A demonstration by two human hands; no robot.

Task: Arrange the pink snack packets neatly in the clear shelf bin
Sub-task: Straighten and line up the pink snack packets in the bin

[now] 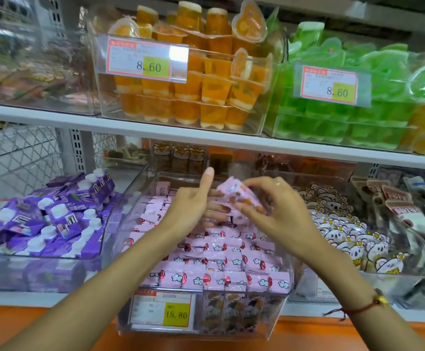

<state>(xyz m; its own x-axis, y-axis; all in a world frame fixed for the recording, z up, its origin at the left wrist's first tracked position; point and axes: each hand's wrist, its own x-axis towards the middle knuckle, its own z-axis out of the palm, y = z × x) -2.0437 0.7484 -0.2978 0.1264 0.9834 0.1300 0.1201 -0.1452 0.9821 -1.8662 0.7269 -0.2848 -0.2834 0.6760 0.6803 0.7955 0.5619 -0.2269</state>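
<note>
The clear shelf bin point(277, 315) stands at the centre of the lower shelf, full of pink snack packets point(219, 259) lying in rows. Above the back half of the bin, both hands hold a small bunch of pink packets point(234, 192). My right hand point(274, 211) grips the bunch from the right with its fingers curled over it. My left hand point(193, 203) supports it from the left, its index finger pointing up. The packets under my hands are hidden.
A bin of purple spouted pouches point(49, 221) sits to the left, and a bin of white bear-print packets point(345, 229) to the right. The shelf above point(155, 127) carries bins of orange point(188, 84) and green jelly cups point(345, 107). A yellow price tag point(176, 314) hangs on the bin front.
</note>
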